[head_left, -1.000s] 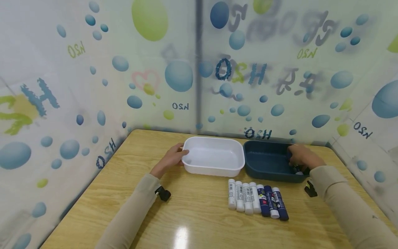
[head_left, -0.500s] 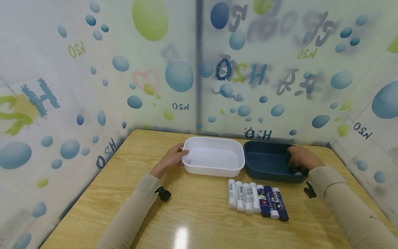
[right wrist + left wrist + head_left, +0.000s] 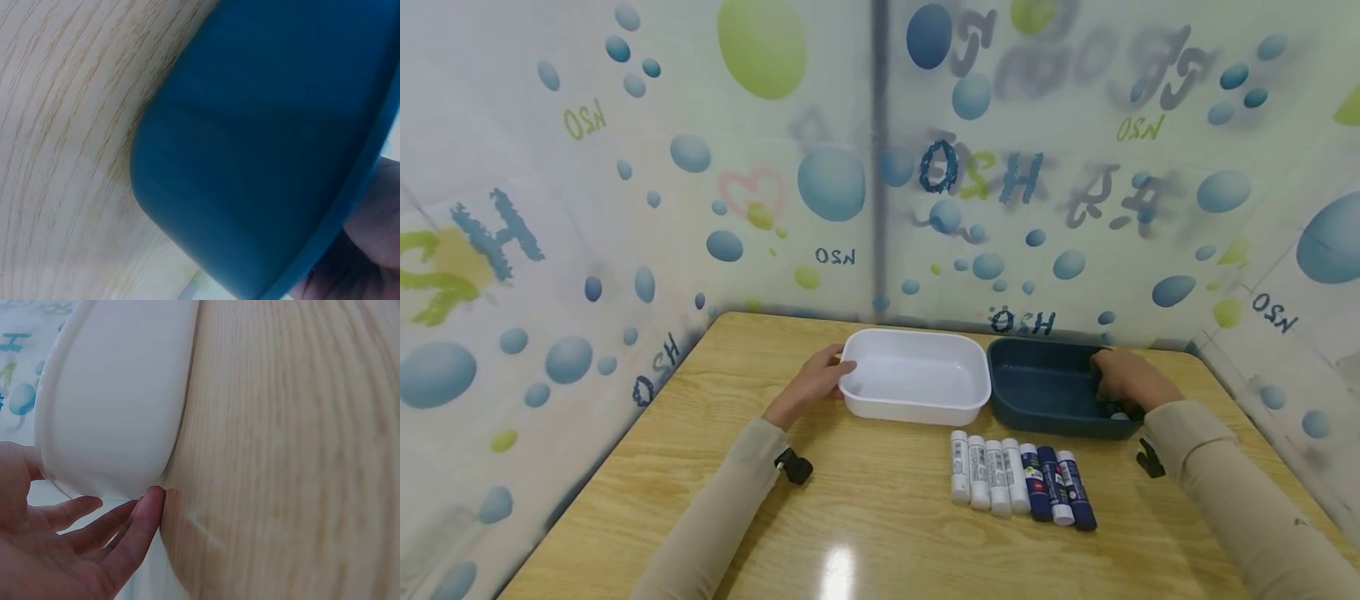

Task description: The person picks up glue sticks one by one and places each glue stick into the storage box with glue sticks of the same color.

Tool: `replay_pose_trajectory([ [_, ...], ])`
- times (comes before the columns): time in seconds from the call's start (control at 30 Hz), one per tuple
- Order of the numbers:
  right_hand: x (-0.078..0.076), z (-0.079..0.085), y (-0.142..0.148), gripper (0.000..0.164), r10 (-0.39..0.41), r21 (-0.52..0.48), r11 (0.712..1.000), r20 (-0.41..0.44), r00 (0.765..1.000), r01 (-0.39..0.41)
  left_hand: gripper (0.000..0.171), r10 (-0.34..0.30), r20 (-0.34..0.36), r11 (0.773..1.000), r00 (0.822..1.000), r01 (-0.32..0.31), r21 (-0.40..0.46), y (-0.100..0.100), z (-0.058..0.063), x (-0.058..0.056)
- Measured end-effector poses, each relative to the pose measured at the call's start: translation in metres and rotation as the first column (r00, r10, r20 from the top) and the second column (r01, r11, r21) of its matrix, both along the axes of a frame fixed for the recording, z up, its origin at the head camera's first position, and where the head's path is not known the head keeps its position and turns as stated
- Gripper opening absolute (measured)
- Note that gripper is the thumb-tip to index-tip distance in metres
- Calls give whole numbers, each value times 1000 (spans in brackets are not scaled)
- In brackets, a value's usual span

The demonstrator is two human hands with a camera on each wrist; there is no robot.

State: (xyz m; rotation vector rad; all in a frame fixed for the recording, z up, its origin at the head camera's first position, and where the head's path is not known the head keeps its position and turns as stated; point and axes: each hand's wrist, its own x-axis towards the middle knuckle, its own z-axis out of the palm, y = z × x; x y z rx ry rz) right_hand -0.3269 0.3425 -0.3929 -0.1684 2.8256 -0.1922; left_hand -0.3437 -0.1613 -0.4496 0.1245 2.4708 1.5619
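My left hand (image 3: pixel 816 379) holds the left end of a white rectangular tray (image 3: pixel 917 412), thumb over the rim. In the left wrist view, the fingers (image 3: pixel 147 515) lie along the outside of the tray's end wall. My right hand (image 3: pixel 1131 379) reaches over the right end of a dark blue tray (image 3: pixel 1045 423), fingers bent down inside. Under it shows the pale end of a small tube (image 3: pixel 1118 416), like a glue stick. The right wrist view shows the tray's outer wall (image 3: pixel 250 137) and part of the hand beyond its rim; I cannot tell what the fingers grip.
In front of the trays, several white glue sticks (image 3: pixel 995 477) and three navy ones (image 3: pixel 1056 486) lie side by side on the wooden table (image 3: pixel 850 500). The trays stand end to end near the back edge. A printed curtain (image 3: pixel 820 167) hangs behind.
My right hand shifts very slightly left inside the dark blue tray, and the small tube under it shows less than before. The left hand, white tray and row of glue sticks stay put.
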Motion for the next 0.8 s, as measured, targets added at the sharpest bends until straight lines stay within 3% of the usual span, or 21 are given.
replay_pose_trajectory([
  [0.3, 3, 11, -1, 46, -8, -16, 1000, -1, 1000, 8, 54, -5, -6, 1000, 1000, 5, 0, -1, 1, 1],
  [0.5, 8, 28, -2, 47, 15, -94, 995, -33, 999, -18, 54, -2, -10, 1000, 1000, 2, 6, -1, 2, 3],
  [0.8, 37, 57, -9, 49, 27, -255, 966, -85, 996, -48, 53, -3, -8, 1000, 1000, 3, -3, 0, 3, 2],
])
